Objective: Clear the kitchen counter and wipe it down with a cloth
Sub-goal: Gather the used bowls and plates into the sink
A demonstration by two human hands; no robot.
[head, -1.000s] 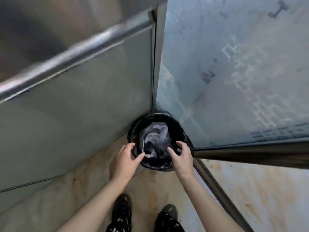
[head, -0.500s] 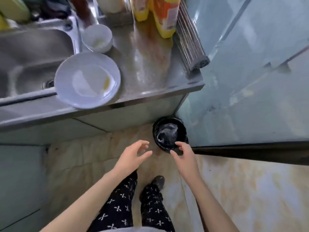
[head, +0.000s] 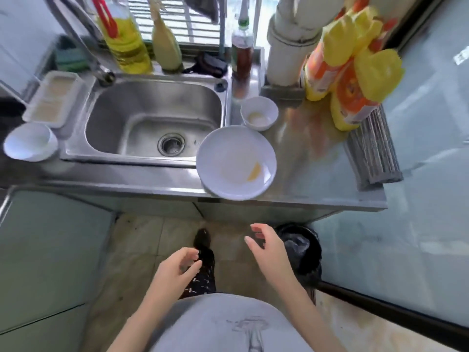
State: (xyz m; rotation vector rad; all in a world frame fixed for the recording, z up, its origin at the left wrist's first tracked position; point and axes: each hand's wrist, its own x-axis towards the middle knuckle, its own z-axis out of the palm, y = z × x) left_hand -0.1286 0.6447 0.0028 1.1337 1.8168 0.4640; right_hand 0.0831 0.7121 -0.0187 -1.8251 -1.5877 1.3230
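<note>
While both hands hung below the counter's front edge, neither held anything. Left hand: fingers loosely curled, over the floor. Right hand: fingers spread and relaxed, just beside the black bin under the counter's right front corner.

The counter wasn't cleared. A white plate sat at the front edge, right of the sink, its rim overhanging the edge, with a yellow smear inside. A small bowl stood just behind the plate. Yellow-and-orange bottles and a rolled mat ran along the right edge. At the left end stood another bowl and a white tray.

My read: the plate was the next pick. It overhung, so any bump from below could tip it off. Better to come in from above, put fingers under the overhanging rim with the thumb on top, then lift level so the smear doesn't run. Short move left into the sink. The small bowl goes the same way.

Cloth: something dark lay at the back edge behind the sink. Couldn't tell whether it was a wiping cloth.
</note>
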